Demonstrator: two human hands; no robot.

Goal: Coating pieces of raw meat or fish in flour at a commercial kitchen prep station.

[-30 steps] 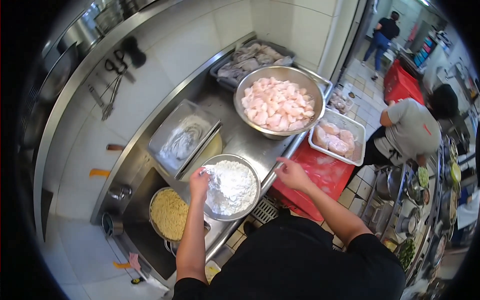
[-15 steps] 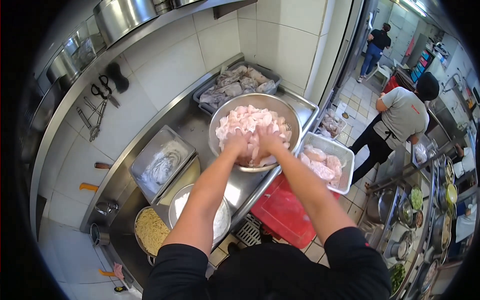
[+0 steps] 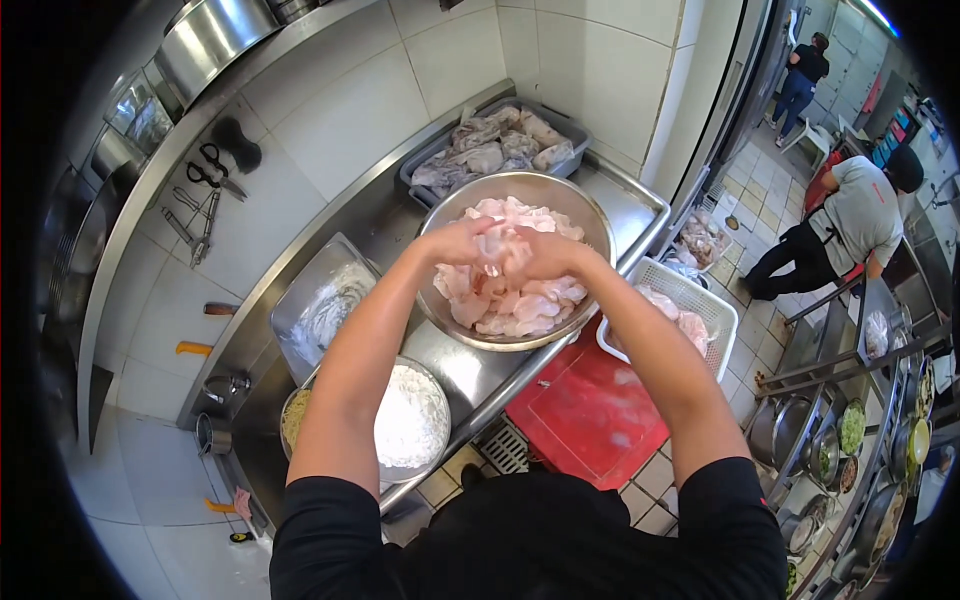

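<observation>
A large steel bowl [image 3: 590, 225] full of raw pale pink chicken pieces [image 3: 515, 305] stands on the steel counter. Both my hands are over its middle, pressed close together. My left hand [image 3: 455, 243] and my right hand [image 3: 550, 255] together grip a piece of raw chicken [image 3: 497, 243] held just above the heap. Nearer to me, under my left forearm, sits a smaller steel bowl of white flour [image 3: 410, 420].
A grey tray of meat [image 3: 497, 145] lies behind the big bowl, a floured steel tray [image 3: 320, 305] at the left, a white basket of chicken [image 3: 690, 310] and a red board [image 3: 580, 405] at the right. Scissors and tongs hang on the wall. Two people are at the far right.
My left hand left the flour bowl and my right hand left the counter edge; both reached into the big bowl and closed on a chicken piece. The view tilted toward that bowl.
</observation>
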